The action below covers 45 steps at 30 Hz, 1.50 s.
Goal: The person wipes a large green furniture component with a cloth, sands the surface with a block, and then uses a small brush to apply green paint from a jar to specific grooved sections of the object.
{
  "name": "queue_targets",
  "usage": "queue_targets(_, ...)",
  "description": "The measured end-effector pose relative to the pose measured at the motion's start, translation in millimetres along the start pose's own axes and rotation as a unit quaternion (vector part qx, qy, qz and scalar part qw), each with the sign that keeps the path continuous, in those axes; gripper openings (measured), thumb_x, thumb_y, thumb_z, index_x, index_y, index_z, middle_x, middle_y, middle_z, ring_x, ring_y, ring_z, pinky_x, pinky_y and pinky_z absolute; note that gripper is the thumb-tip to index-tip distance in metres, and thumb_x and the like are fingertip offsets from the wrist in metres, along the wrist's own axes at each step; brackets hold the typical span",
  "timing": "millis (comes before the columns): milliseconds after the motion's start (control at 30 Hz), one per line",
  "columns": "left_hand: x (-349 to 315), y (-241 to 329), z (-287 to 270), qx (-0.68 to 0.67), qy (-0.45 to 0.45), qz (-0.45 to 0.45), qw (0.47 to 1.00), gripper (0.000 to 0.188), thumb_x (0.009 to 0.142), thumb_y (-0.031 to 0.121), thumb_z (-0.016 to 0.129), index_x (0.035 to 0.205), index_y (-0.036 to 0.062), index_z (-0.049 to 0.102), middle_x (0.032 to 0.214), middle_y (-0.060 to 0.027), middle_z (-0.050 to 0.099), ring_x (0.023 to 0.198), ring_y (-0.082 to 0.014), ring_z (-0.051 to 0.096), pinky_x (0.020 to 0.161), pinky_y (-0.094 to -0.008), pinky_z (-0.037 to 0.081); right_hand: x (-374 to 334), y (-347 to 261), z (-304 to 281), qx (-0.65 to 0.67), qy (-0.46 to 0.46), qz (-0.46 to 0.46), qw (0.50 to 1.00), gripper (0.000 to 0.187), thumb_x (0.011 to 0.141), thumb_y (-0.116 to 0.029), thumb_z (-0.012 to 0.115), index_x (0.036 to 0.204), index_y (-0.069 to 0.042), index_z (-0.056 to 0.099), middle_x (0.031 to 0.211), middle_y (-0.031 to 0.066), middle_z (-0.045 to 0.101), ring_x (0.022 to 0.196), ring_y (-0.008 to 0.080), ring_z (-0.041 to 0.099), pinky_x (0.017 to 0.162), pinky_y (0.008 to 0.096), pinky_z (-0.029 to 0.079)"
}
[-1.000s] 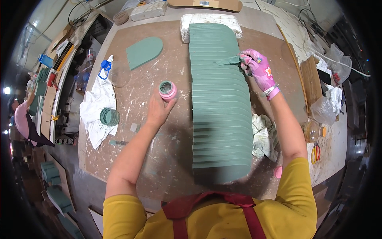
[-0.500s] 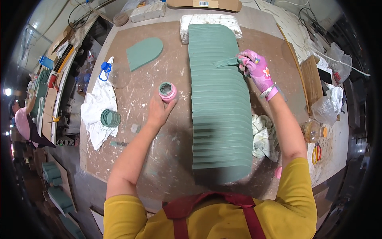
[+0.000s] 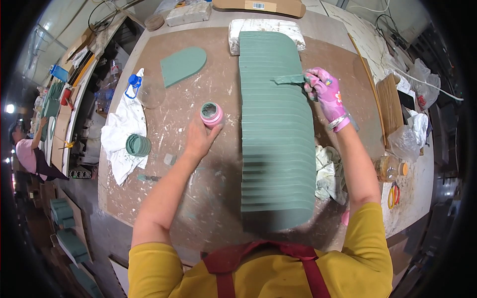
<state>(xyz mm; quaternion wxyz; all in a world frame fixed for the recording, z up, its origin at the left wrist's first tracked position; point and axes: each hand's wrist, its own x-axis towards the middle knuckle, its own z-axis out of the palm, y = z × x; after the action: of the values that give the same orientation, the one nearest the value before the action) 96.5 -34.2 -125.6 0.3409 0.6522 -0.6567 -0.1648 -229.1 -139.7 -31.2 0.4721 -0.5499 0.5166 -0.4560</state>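
Note:
My bare left hand (image 3: 199,135) is closed around a small pink jar (image 3: 212,118) with green paint inside, its mouth tilted up. In a pink flowered glove, my right hand (image 3: 323,89) pinches a slim tool (image 3: 289,79) so coated in green paint that its exact kind is hidden. The tool's tip lies over the upper part of a long row of green boards (image 3: 278,129), standing side by side with rounded corners on the right. A white block (image 3: 233,42) supports the row's far end. Left of it lies one arched green board (image 3: 184,65) flat on the table.
A green-stained jar (image 3: 138,145) and a clear jug with blue cap (image 3: 133,87) stand near a white cloth (image 3: 121,161). Right of the row are a crumpled rag (image 3: 328,171), an orange-capped bottle (image 3: 390,169) and scissors (image 3: 394,195). Another person (image 3: 30,154) works at far left.
My right hand has shifted slightly right and down with the tool, which now lies nearly level across the row. My left hand and the pink jar stay almost in place.

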Motion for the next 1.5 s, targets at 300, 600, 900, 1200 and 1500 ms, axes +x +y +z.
queue_targets(300,-0.4,-3.4,2.9,0.001,0.035,0.046,0.998,0.057,0.079,0.029,0.073,0.117,-0.0043,0.046,0.103,-0.0244,0.059,0.093,-0.0397,0.057,0.081,-0.045,0.045,1.9,4.7,6.1,0.015,0.007,-0.027,1.0,0.018,0.091,-0.015,0.057,0.102,-0.002,0.063,0.067,-0.0013,0.057,0.056,0.0047,0.049,0.049,0.0193,0.037)
queue_targets(600,-0.4,-3.1,1.4,-0.017,0.014,0.032,0.999,0.065,0.079,0.029,0.073,0.125,-0.0065,0.043,0.109,-0.0262,0.058,0.101,-0.0424,0.056,0.087,-0.0455,0.044,-10.6,-14.1,-5.3,0.053,0.025,-0.032,0.998,0.018,0.092,-0.013,0.055,0.102,-0.001,0.063,0.073,-0.0006,0.058,0.061,0.0036,0.051,0.049,0.0171,0.037)
queue_targets(900,-0.8,-5.2,3.3,-0.01,-0.001,0.026,1.0,0.071,0.08,0.032,0.071,0.131,-0.0065,0.037,0.112,-0.0268,0.057,0.103,-0.0425,0.055,0.09,-0.0464,0.043,-21.6,-21.2,14.2,-0.027,-0.078,-0.006,0.997,0.017,0.089,-0.015,0.059,0.098,-0.002,0.064,0.076,-0.0029,0.056,0.062,0.0032,0.049,0.053,0.0167,0.035)
queue_targets(1200,-0.4,0.9,-0.5,-0.026,-0.01,0.016,0.999,0.067,0.081,0.03,0.07,0.129,-0.0052,0.039,0.111,-0.0255,0.058,0.103,-0.0415,0.056,0.09,-0.0462,0.043,-20.3,-25.1,18.2,0.022,-0.068,0.015,0.997,0.017,0.088,-0.016,0.06,0.099,-0.003,0.064,0.074,-0.0028,0.058,0.062,0.0019,0.049,0.05,0.0157,0.033)
queue_targets(1500,-0.2,-0.4,0.6,-0.012,0.002,0.03,0.999,0.067,0.081,0.03,0.07,0.128,-0.0049,0.039,0.11,-0.0249,0.059,0.101,-0.0413,0.056,0.089,-0.0467,0.043,-33.2,-32.0,-3.7,0.186,-0.117,0.066,0.973,0.02,0.092,-0.01,0.058,0.108,0.001,0.062,0.082,0.0011,0.059,0.065,0.0045,0.053,0.053,0.0173,0.04)
